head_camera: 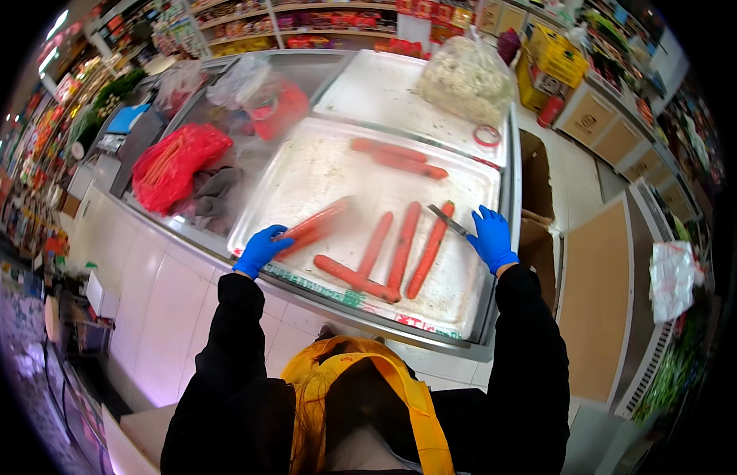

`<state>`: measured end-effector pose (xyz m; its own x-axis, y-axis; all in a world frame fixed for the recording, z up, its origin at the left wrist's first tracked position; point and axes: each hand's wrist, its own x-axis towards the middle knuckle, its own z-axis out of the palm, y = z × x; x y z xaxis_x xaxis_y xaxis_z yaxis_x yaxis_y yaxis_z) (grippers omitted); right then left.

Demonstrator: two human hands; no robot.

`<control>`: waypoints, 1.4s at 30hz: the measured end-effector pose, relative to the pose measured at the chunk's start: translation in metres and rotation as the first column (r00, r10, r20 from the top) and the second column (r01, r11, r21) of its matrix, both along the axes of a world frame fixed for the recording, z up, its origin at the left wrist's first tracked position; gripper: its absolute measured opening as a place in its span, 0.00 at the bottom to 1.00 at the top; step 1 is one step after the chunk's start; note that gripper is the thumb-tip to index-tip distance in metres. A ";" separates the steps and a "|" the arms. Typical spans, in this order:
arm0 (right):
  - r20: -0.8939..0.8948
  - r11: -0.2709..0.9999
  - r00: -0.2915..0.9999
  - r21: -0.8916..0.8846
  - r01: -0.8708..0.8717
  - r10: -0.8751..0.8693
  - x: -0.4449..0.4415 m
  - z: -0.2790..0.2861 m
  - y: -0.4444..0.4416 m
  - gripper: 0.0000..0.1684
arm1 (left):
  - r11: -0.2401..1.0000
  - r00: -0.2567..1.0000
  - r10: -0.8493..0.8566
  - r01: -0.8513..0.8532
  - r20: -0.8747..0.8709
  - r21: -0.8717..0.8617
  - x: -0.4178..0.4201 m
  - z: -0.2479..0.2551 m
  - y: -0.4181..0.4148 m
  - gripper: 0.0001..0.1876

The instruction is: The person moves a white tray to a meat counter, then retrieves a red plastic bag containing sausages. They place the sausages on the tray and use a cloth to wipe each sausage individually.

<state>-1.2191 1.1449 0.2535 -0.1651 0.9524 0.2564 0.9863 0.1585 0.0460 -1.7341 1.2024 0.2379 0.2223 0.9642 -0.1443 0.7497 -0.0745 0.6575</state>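
In a blue glove, my left hand (264,248) lies at the left edge of the white foam tray (285,160), its fingers at the near ends of carrots (312,228) lying side by side; haze blurs them, and how firmly it grips is unclear. My right hand (492,237), also gloved in blue, holds a knife (448,219) whose blade crosses above the upper part of a carrot (429,255). Left of that carrot lie two more, slanting, and another carrot (356,278) lies across their lower ends. Two carrots (398,157) rest near the tray's far side.
A red plastic bag of carrots (181,163) sits left of the tray beside dark cloth. Behind stand a large clear bag of pale vegetables (466,80) and a roll of red tape (486,136). The metal counter edge (368,320) runs before me. Cardboard boxes (536,178) stand at right.
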 end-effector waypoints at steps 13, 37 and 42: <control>-0.199 0.933 0.979 -0.339 -0.121 0.055 -0.024 -0.008 0.024 0.15 | 0.994 0.994 0.011 -0.022 0.108 0.108 -0.017 -0.012 -0.020 0.31; 0.007 0.648 0.671 -0.266 -0.714 0.742 -0.273 0.068 0.090 0.07 | 0.963 0.990 0.083 -0.110 0.118 0.247 -0.022 -0.012 -0.033 0.25; 0.036 0.636 0.636 -0.097 -0.765 0.771 -0.242 0.060 0.100 0.07 | 0.964 0.987 0.102 -0.129 0.123 0.235 -0.023 -0.014 -0.032 0.24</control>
<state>-1.4606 1.2449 0.3133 -0.8589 0.4877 0.1564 0.5018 0.8625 0.0661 -1.7572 1.1707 0.2235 0.1091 0.9874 0.1145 0.6876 -0.1581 0.7087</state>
